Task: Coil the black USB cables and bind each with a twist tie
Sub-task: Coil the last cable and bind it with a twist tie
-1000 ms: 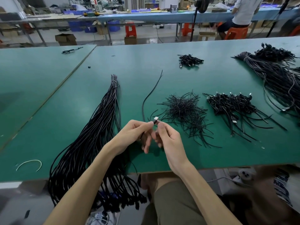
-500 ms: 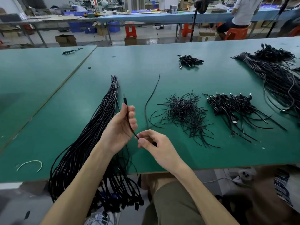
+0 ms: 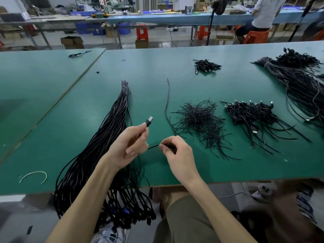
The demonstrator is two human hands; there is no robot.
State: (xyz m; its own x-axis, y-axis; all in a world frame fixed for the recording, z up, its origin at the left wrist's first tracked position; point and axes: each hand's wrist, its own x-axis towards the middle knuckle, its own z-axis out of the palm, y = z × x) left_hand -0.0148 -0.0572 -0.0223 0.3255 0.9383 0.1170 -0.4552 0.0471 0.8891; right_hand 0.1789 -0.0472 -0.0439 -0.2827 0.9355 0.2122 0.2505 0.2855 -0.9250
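Green worktop (image 3: 157, 71), seen from the near edge.

Near left corner: a white loop (image 3: 33, 176), lying flat, alone.

Left of centre: a bundle (image 3: 105, 137) of long black cables, tied near its far tip, running from mid-worktop to the near edge and hanging over it.

Over the bundle's near part: left hand (image 3: 130, 146), raised, fingers curled round one cable (image 3: 153, 146) just below its plug (image 3: 149, 121) – the plug sticks up, metal end outward. The right hand (image 3: 177, 153), just beside it, pinches the same cable between thumb and forefinger. A short stretch of cable shows between the hands.

Centre: a single black strand (image 3: 167, 102) lies on the worktop, running away from the hands; whether it joins the held cable I cannot tell.

Right of it: ties (image 3: 198, 120) in a loose heap, then the coils (image 3: 250, 113) – plugs showing, tails toward the near edge.

Far centre: a small heap (image 3: 206, 64) of cables. Far right corner: a loose mass (image 3: 298, 81) of cables, reaching the right edge.
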